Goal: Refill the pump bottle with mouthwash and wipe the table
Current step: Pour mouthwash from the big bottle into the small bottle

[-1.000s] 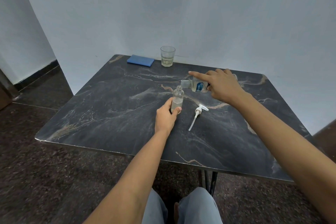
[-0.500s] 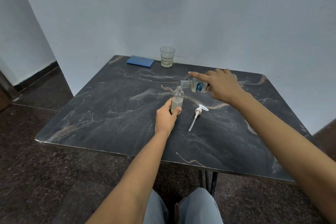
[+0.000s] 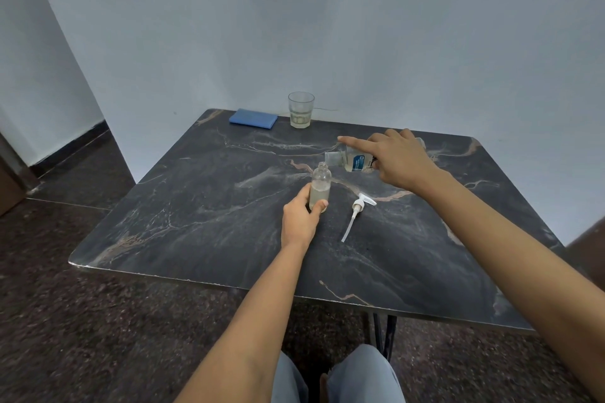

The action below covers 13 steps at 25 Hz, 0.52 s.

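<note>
A small clear pump bottle [image 3: 320, 182] stands upright and uncapped at the middle of the dark marble table [image 3: 196, 213], partly filled with pale liquid. My left hand [image 3: 300, 217] grips its lower half. My right hand [image 3: 397, 162] holds a clear mouthwash bottle [image 3: 348, 159] with a blue label, tipped on its side with its mouth just above the pump bottle's neck; the index finger lies straight along its top. The white pump head [image 3: 357, 210] with its long tube lies on the table to the right of the bottle.
A folded blue cloth [image 3: 253, 118] lies at the table's far edge, with a drinking glass [image 3: 300, 109] holding a little liquid beside it. A wall runs right behind the table. My knees [image 3: 337, 376] show below the near edge.
Hardly anything differs: both hands keep their hold and the mouthwash bottle stays tipped over the pump bottle's neck.
</note>
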{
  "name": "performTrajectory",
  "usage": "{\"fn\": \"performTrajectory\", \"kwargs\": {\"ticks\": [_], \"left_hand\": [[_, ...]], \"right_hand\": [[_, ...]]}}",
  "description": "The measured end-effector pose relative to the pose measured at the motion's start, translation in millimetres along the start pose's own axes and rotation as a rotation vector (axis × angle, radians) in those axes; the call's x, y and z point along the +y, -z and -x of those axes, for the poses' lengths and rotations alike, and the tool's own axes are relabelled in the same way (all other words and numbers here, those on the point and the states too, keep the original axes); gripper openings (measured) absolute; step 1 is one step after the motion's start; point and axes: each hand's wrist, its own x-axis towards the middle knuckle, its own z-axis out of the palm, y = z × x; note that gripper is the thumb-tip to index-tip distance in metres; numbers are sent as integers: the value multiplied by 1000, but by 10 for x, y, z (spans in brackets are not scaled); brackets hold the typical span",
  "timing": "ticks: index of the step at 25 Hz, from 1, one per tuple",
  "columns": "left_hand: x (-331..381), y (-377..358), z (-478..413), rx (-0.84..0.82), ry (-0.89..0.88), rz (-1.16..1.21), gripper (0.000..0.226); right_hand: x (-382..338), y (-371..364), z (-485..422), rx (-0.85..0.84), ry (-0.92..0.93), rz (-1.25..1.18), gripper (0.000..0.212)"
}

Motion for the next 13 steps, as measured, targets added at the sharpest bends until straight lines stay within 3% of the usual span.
{"fn": "performTrajectory", "kwargs": {"ticks": [13], "left_hand": [[12,6,0,4,7,-5,45]], "right_hand": [[-7,62,1,-21,10,13,84]]}}
